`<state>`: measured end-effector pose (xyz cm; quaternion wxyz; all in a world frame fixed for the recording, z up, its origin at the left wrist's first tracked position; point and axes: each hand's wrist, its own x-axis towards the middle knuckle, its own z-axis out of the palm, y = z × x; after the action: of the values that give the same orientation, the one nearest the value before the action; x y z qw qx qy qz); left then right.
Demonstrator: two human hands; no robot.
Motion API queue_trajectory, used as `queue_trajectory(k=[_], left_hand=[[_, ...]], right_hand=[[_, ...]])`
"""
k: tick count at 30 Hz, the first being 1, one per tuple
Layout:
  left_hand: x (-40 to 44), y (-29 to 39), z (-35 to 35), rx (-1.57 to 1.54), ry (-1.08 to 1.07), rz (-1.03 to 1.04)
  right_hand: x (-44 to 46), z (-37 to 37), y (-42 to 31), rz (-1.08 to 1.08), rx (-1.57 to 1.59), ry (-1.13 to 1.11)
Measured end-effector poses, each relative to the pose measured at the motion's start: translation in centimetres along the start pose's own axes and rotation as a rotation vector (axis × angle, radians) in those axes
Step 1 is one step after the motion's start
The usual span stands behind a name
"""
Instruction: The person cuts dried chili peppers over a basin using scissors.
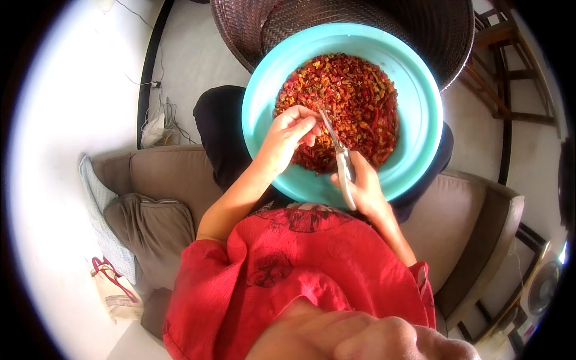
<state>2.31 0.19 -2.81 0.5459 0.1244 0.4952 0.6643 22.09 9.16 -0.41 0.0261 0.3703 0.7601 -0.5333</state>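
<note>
1. A brown cushion (150, 225) lies on the left part of the sofa (171, 174).
2. The left hand (290, 135) is over the basin, its thumb and index finger pressed together beside the scissor tips; whether a piece is between them is too small to tell.
3. The turquoise basin (257, 102) sits across the person's lap, in front of a dark woven basket (288, 24), with red and orange cut pieces (342, 84) spread over its bottom.
4. The scissors (339, 149) slant above the pieces, blades toward the left fingertips.
5. The right hand (365, 185) grips the scissors' handles, fingers wrapped around them, near the basin's rim.
6. Wooden furniture (521, 75) stands farther right.
</note>
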Motion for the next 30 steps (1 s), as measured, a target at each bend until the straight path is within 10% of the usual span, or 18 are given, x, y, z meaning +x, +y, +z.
queue_trajectory(k=[30], left_hand=[[0.1,0.0,0.0,0.005,0.016,0.029]], right_hand=[[0.3,1.5,0.9,0.011,0.283,0.001]])
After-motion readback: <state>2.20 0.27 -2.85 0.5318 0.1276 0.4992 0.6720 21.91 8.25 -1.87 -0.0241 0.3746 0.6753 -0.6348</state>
